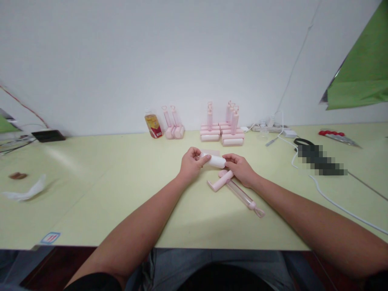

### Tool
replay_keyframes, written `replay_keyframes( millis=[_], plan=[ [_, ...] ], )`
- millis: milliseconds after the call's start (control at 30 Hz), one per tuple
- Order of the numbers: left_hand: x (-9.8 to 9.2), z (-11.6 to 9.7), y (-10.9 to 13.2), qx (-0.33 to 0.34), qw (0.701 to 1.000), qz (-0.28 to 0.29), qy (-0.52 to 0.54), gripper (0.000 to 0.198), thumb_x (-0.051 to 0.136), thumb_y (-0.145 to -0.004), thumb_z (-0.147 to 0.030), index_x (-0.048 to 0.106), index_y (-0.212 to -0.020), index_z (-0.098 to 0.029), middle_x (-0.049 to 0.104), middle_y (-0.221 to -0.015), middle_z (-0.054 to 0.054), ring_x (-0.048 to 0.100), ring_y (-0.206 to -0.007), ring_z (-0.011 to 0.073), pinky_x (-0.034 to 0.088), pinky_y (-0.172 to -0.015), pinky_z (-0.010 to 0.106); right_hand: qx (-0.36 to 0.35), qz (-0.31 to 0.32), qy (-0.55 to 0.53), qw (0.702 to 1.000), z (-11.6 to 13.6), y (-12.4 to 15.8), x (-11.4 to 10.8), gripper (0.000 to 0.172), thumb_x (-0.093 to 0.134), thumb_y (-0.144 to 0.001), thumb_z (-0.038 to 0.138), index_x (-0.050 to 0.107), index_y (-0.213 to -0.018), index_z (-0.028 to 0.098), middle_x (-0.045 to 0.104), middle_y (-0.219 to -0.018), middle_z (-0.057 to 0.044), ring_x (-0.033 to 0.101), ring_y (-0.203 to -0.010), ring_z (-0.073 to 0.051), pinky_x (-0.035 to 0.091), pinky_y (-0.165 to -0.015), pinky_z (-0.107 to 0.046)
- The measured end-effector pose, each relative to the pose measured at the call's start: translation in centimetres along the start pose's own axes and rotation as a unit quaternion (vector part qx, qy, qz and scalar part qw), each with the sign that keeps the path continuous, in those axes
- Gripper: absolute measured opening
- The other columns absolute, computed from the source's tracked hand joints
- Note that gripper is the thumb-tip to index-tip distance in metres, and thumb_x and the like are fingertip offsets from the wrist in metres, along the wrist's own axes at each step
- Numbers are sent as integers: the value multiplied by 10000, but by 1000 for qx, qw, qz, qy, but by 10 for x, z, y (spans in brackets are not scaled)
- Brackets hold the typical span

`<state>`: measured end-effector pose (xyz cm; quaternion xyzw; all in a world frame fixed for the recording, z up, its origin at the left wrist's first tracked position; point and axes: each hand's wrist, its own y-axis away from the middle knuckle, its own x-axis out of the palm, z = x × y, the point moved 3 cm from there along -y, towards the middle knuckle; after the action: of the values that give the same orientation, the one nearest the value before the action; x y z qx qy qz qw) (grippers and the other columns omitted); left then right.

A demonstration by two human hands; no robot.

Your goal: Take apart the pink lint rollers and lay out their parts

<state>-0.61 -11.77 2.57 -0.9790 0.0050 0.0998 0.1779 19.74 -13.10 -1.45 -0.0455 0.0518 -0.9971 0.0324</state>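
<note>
A white sticky roll point(216, 161) is held level above the table between both hands. My left hand point(192, 163) is closed on its left end, thumb across the front. The fingers of my right hand point(240, 167) pinch its right end. Just below lies a pink lint roller handle point(241, 194) with a clear shaft and a wrist loop, pointing down to the right. Its pink roller frame point(222, 180) bears no roll and sits under my right hand. A pale pink piece point(215, 152) shows partly behind the roll; the rest of it is hidden.
Several pink lint rollers point(232, 139) stand along the wall, with more pink ones point(175, 132) beside a yellow-labelled bottle point(154, 125). To the right are a power strip point(269, 128), a white cable point(333, 202) and a red-handled knife point(339, 136). At left are a phone point(48, 136) and crumpled white paper point(26, 192).
</note>
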Motion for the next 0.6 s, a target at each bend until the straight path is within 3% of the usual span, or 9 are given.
replay_keyframes(
  millis=[167,300,433,600],
  plan=[
    [1,-1,1,1,1000,2,-12,423,786,-685,-449,492,-850,-193,484,-636,-70,464,-500,61,350,-466,184,0,-28,-1,1000,0,-1,-1,370,675,-685,229,630,-1050,191,689,-928,-31,642,-773,-159,509,-677,-274],
    [2,4,0,8,1000,10,20,456,785,-696,-457,454,-879,-200,502,-660,-71,502,-504,64,401,-468,180,7,-27,-25,999,3,0,-1,377,700,-685,256,608,-1045,193,653,-848,-5,619,-681,-138,483,-610,-259],
    [4,9,-2,-10,998,20,55,468,769,-708,-492,451,-871,-191,547,-699,-50,571,-505,86,456,-450,198,6,-26,-45,999,4,-1,-5,400,726,-673,259,605,-1049,195,602,-732,39,557,-604,-111,422,-540,-226],
    [5,8,0,-42,996,32,68,458,732,-732,-537,478,-856,-177,596,-674,-22,611,-478,121,459,-401,207,8,-43,-96,994,1,-5,-11,437,750,-658,255,600,-1064,190,593,-697,50,524,-607,-96,405,-558,-207]
  ],
)
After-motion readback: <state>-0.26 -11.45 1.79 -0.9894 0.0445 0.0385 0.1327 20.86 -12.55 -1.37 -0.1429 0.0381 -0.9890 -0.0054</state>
